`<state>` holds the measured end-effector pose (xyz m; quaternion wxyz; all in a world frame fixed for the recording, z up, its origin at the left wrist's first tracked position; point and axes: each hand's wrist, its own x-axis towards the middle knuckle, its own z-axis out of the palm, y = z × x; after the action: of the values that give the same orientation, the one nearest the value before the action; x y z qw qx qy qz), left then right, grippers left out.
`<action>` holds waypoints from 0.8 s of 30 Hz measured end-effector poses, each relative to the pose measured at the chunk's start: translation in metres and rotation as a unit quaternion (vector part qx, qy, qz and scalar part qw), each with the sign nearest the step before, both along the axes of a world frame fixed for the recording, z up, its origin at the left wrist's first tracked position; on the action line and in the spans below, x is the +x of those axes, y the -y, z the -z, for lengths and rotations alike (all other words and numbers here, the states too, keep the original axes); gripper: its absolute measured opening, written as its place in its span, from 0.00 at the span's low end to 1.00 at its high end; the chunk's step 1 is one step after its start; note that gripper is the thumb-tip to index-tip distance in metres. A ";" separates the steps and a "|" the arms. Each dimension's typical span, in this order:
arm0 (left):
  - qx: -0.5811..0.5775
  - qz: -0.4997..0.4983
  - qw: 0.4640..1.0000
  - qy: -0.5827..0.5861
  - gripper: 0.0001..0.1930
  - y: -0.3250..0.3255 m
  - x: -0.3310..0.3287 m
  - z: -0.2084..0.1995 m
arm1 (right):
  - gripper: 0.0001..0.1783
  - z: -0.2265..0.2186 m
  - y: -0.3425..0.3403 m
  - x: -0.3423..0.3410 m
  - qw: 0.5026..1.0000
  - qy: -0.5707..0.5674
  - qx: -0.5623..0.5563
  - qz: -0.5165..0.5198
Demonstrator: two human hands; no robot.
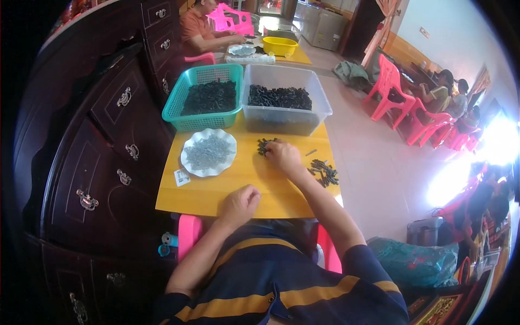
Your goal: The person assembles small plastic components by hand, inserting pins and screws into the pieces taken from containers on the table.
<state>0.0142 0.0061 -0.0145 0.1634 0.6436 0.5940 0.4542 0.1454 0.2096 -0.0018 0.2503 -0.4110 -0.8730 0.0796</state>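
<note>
From where I stand, the scalloped white plate [205, 172] is the easiest thing to steer by. To its right, a small heap of short black sticks [263, 147] lies under the fingertips of the right hand [285, 157]. Those fingers are bent down and drawn toward one another, but the hand hides their tips, so I can't tell whether they pinch a stick. The left hand [241, 206], nearer the wearer than the plate and a little to its right, is curled into a loose fist; nothing shows in it.

Farther right of the plate lie a loose scatter of dark sticks [325, 174] and one lone stick [311, 153]. I'd judge each light and fairly stiff, perhaps smooth enough to roll, and best taken mid-length between thumb and forefinger; how brittle they are I can't say.

The lone stick's long axis runs slantwise, its right end farther from the wearer, its left end toward the plate's side. The scattered ones point every which way, several crossing; in the heap, sticks jut out at mixed angles.
</note>
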 end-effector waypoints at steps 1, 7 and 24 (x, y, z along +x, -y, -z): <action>-0.003 0.004 1.000 0.004 0.05 0.000 0.000 0.000 | 0.08 0.000 0.000 -0.003 0.999 0.033 0.005 0.008; -0.004 0.006 1.000 0.000 0.05 0.001 -0.001 -0.002 | 0.10 -0.004 0.006 -0.011 0.998 0.056 0.000 -0.022; -0.006 0.002 1.000 -0.013 0.06 0.002 -0.001 -0.002 | 0.09 0.001 0.016 -0.022 0.994 0.031 0.027 -0.099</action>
<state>0.0129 0.0043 -0.0129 0.1598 0.6497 0.5976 0.4418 0.1232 0.1936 -0.0031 0.2248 -0.3181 -0.9185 0.0675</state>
